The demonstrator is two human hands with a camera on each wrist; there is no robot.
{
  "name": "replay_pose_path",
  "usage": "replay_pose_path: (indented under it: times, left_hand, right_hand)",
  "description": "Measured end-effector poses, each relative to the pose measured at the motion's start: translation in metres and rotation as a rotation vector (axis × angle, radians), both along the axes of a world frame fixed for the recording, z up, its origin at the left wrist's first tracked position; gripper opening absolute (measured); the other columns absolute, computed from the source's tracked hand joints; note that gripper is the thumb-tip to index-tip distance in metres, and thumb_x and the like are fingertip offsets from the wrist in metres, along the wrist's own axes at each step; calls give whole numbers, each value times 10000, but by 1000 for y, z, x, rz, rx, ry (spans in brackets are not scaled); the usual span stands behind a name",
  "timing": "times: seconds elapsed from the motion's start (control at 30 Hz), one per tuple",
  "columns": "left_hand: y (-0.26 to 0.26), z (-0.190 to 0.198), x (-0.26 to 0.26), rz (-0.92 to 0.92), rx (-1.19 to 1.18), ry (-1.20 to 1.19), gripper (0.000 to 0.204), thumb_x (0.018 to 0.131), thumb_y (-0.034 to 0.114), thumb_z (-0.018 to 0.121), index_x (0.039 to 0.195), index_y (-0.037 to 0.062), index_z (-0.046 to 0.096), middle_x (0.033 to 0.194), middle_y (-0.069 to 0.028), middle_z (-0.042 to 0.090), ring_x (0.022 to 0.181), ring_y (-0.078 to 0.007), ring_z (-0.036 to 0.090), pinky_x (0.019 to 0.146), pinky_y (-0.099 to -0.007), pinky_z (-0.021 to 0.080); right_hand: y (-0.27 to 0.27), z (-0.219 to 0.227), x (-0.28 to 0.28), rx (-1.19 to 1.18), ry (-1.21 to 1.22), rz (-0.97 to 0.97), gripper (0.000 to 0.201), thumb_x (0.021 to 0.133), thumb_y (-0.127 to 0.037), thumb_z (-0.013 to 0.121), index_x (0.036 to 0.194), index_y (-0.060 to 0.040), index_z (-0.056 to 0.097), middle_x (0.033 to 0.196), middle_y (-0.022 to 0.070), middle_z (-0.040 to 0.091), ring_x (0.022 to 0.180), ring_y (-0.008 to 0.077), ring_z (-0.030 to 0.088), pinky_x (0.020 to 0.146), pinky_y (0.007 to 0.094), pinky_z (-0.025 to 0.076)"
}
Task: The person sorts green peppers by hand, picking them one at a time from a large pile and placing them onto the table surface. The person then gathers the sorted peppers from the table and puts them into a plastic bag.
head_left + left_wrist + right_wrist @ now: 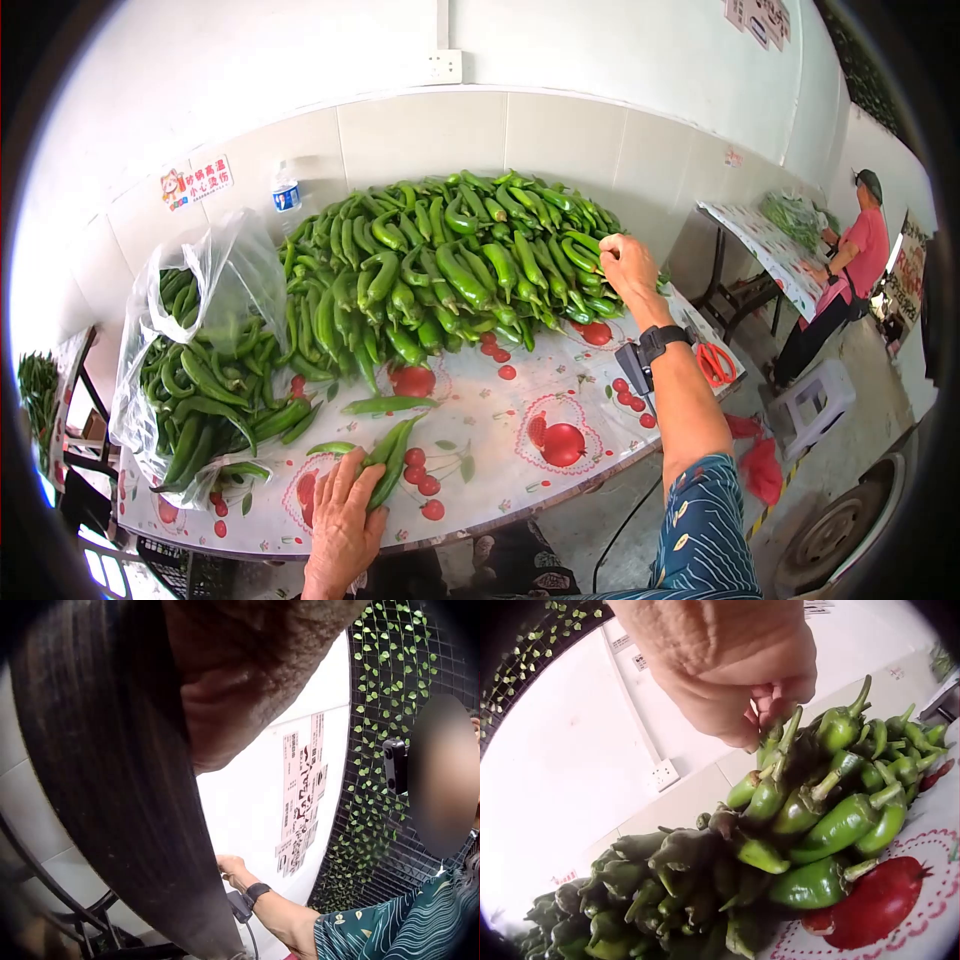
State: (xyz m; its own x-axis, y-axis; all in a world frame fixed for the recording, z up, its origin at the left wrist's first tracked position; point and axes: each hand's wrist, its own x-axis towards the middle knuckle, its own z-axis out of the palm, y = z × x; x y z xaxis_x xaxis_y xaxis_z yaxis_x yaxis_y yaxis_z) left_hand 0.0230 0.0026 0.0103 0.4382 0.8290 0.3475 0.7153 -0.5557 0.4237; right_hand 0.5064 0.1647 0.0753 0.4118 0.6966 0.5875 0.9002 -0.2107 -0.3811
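A big heap of green chili peppers [440, 270] lies stacked on the table against the wall. At its right end my right hand [632, 268] has its fingers curled down; the right wrist view shows the fingertips pinching a green pepper [769, 746] at the top of the heap. Near the front edge, my left hand [345, 515] holds a couple of long green peppers [393, 462] between thumb and fingers. Single peppers lie just beyond it, one long pepper [390, 404] among them. In the left wrist view the left hand's fingers are hidden behind the table edge [112, 772].
At the left, a clear plastic bag [235, 270] stands open around more peppers. A water bottle [286, 192] is behind it by the wall. Red scissors [714, 364] lie at the table's right end. Beyond are a plastic stool [815, 400] and a person [862, 250] at another table.
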Motion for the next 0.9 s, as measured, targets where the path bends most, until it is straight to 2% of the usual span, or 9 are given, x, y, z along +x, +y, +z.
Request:
replay_pose_path:
  times: [0.2,0.3,0.33,0.4,0.43,0.57,0.63,0.83,0.9]
  left_hand:
    - [0,3,0,-21,8,-12,552,722,27,641,1262,57,535,1378,-194,453,1254,-390,446,1042,-483,346]
    - [0,4,0,-20,-13,-13,542,728,23,637,1259,54,536,1401,-200,442,1271,-395,438,1063,-475,339]
    - [1,4,0,-23,-15,-20,540,731,23,640,1259,55,536,1399,-199,443,1270,-393,440,1063,-474,339]
    - [1,4,0,-27,-8,-23,526,739,28,650,1254,62,543,1393,-189,450,1268,-385,446,1063,-471,343]
    - [1,3,-1,-22,-10,-26,525,738,28,651,1250,63,546,1392,-187,452,1265,-384,450,1061,-470,345]
    - [3,0,-2,-31,9,-38,523,728,30,658,1239,68,557,1386,-181,462,1253,-380,464,1056,-468,354]
    - [2,-1,-3,-29,16,-47,524,722,33,661,1235,68,560,1382,-180,467,1247,-380,470,1054,-468,357]
    - [1,0,-1,-23,21,-49,524,707,42,663,1222,62,567,1379,-184,470,1231,-390,478,1042,-472,368]
    - [2,-2,-2,-20,25,-53,526,697,43,664,1214,60,572,1380,-188,468,1221,-398,481,1036,-474,375]
  right_hand:
    - [-6,-2,-8,247,-128,50,177,837,-174,641,1000,-123,691,980,131,696,913,339,658,803,424,518]
    - [-14,9,-59,174,67,376,154,858,-146,622,982,-86,691,918,138,704,841,319,678,743,389,525]
    - [-25,16,-93,140,77,534,158,862,-130,616,984,-60,690,848,124,707,769,257,685,692,357,521]
    - [-53,35,-160,-172,123,715,178,863,-123,612,1007,-57,694,821,101,705,728,178,663,688,311,522]
    - [-53,28,-180,-316,296,836,189,860,-138,613,1009,-57,695,838,108,709,745,205,676,699,323,528]
    - [-45,-5,-239,-393,-123,1122,206,845,-149,627,1015,-40,670,939,154,686,844,355,659,769,432,519]
    - [-38,-17,-258,-513,-214,1084,186,839,-132,621,997,-46,670,941,157,681,854,367,652,778,446,514]
    - [-27,-46,-287,-205,-361,1127,81,789,-88,627,837,-26,644,827,170,668,790,370,665,692,474,519]
    - [-14,-54,-300,-439,-422,1031,75,742,-33,608,797,-22,658,786,195,668,759,378,670,671,472,523]
